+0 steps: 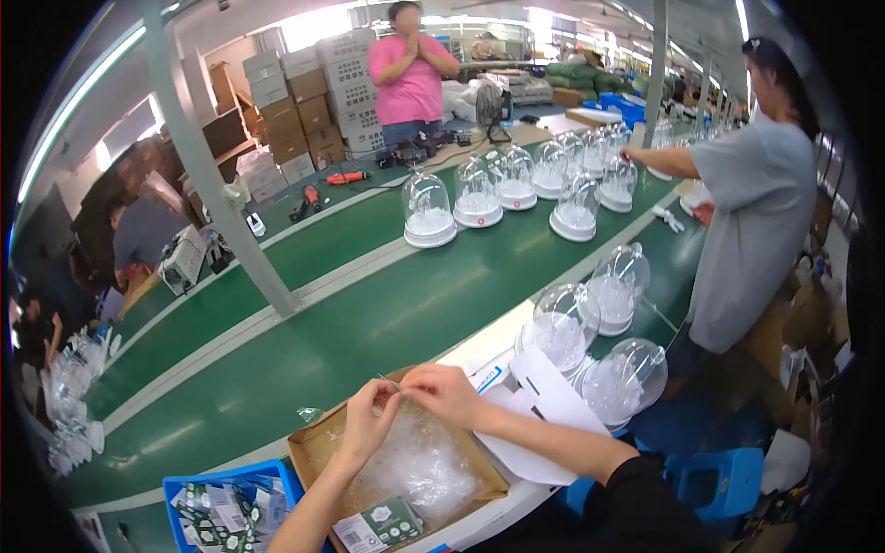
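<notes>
Green counter (369,313) fills most of your view, a long conveyor-like surface with pale stripes running along it. Across it stands a person in a pink top (410,78), hands raised together near the chest, and to your right a person in a grey shirt (747,221) reaches toward a row of clear domes (516,184) on white bases, each with white filling inside. Three more clear domes (599,323) lie tipped on their sides just beyond your right forearm.

Closer to you sits an open cardboard box (309,447), holding a heap of clear plastic bags (419,465) and a small printed card. Left of it is a blue bin (184,484) packed with small green-and-white cards. White folded cardboard (544,387) rests under your right forearm.

Your left hand (369,419) and right hand (447,392) meet above the box, fingertips nearly touching. Both are pinched narrow on a thin, fine strand (392,380) stretched between them; it is too small to tell what it is made of. That strand sits directly over the far edge of the box, above the bags.
</notes>
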The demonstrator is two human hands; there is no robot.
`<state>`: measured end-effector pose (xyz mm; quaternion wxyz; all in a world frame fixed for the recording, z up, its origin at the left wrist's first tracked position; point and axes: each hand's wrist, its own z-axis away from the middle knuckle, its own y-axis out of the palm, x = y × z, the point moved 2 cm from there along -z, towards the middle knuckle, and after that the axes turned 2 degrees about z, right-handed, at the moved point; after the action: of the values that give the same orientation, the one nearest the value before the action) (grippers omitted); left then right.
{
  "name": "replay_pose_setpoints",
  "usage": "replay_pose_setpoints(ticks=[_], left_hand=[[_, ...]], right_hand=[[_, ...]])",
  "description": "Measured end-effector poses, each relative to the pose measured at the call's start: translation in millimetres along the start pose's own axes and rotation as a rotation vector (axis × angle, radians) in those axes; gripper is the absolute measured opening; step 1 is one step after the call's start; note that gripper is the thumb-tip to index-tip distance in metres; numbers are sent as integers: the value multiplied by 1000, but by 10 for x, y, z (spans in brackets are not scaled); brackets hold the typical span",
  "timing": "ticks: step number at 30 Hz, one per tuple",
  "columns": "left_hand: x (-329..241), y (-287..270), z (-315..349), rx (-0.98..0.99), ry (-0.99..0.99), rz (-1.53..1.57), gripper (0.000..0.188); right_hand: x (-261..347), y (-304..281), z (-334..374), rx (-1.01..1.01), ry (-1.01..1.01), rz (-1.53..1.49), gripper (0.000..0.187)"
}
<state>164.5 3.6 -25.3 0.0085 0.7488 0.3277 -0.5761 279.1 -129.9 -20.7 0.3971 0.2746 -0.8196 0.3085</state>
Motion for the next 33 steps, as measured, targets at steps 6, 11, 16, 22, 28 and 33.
replay_pose_setpoints(ticks=[6, 11, 16, 22, 28, 33], left_hand=[[-99, -23, -15, 9, 24, 9, 7], [-118, -29, 12, -7, -8, 23, 5], [-54, -48, 5, -29, -41, 71, 3], [-87, 30, 12, 39, -57, 179, 7], [-73, -50, 15, -82, -162, 576, 11], [-38, -74, 46, -49, -416, 838, 12]], right_hand=[[17, 22, -18, -9, -5, 26, 11], [-32, 42, -16, 8, 51, -95, 12], [-216, -4, -56, -91, 358, -523, 17], [-209, -79, -111, -6, 386, -537, 17], [-126, 3, -93, 139, 277, -505, 20], [-194, 29, -61, 266, 360, -532, 17]])
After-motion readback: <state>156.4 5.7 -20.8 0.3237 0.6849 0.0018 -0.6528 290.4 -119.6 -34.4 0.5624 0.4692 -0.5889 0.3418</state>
